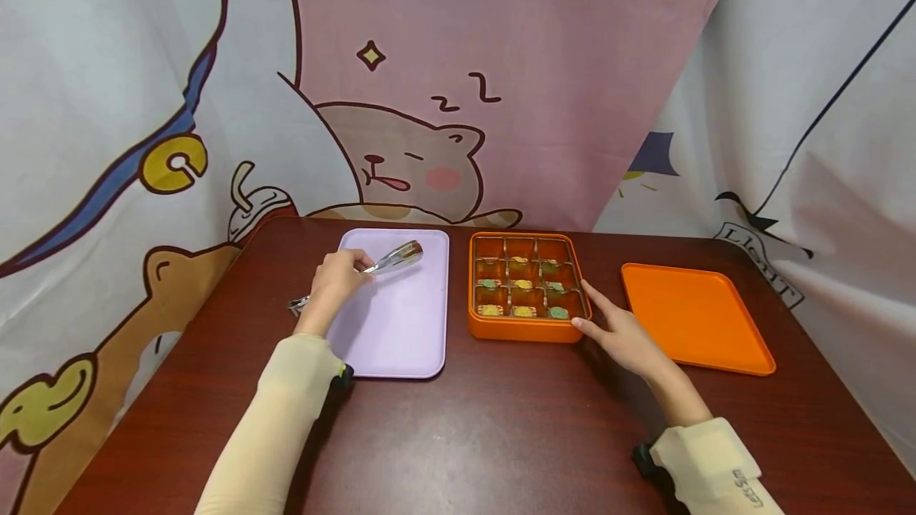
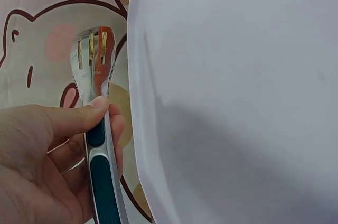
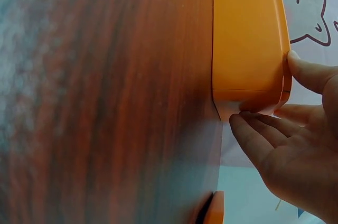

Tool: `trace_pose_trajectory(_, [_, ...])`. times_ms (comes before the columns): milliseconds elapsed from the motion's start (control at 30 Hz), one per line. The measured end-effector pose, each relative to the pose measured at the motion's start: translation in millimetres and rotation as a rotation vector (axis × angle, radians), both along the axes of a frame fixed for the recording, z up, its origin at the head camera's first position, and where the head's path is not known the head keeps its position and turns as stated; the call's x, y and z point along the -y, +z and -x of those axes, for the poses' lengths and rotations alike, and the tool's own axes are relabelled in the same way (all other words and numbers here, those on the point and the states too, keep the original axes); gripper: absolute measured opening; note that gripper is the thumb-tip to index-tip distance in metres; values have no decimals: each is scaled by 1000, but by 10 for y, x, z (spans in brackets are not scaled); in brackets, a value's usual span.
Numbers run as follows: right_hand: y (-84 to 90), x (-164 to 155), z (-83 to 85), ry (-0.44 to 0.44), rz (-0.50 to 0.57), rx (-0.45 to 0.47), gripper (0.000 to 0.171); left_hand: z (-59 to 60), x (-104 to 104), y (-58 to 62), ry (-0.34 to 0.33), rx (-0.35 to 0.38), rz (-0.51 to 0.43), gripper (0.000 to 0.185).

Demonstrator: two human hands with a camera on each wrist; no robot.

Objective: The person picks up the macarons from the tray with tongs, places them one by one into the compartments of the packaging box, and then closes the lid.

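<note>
So far: nothing has left the box, as far as I can see.
Left hand: clasps the shiny metal tongs with dark grip inlays by the handle, the slotted tips hanging over the lilac rectangular plastic tray.
Right hand: fingers straight, touching the near right corner of the orange square compartment box and steadying it, gripping nothing.
Box contents: small yellow, green and bluish pieces sit in the middle and near rows; the far row looks empty.
Lilac tray: bare, no piece on it.
Flat orange lid: off, lying on the dark red wooden tabletop right of the box.
Left to do: seemingly every piece awaits lifting with the tongs.
</note>
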State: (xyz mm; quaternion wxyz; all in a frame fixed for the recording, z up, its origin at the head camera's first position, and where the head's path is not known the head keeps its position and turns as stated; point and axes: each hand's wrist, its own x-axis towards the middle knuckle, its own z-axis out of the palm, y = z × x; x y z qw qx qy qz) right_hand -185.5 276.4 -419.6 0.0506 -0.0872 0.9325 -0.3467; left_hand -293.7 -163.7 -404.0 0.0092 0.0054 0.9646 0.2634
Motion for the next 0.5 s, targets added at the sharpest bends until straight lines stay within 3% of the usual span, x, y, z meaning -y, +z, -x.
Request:
trace_pose_trajectory(333, [-14,-11,12,-5,-3,5,74,14,-183,40,-34,-51,-56,21])
trace_pose_trajectory(500, [-37,-19,10,-5,2,8,74,23,-250,31,-72,-110,-93,21])
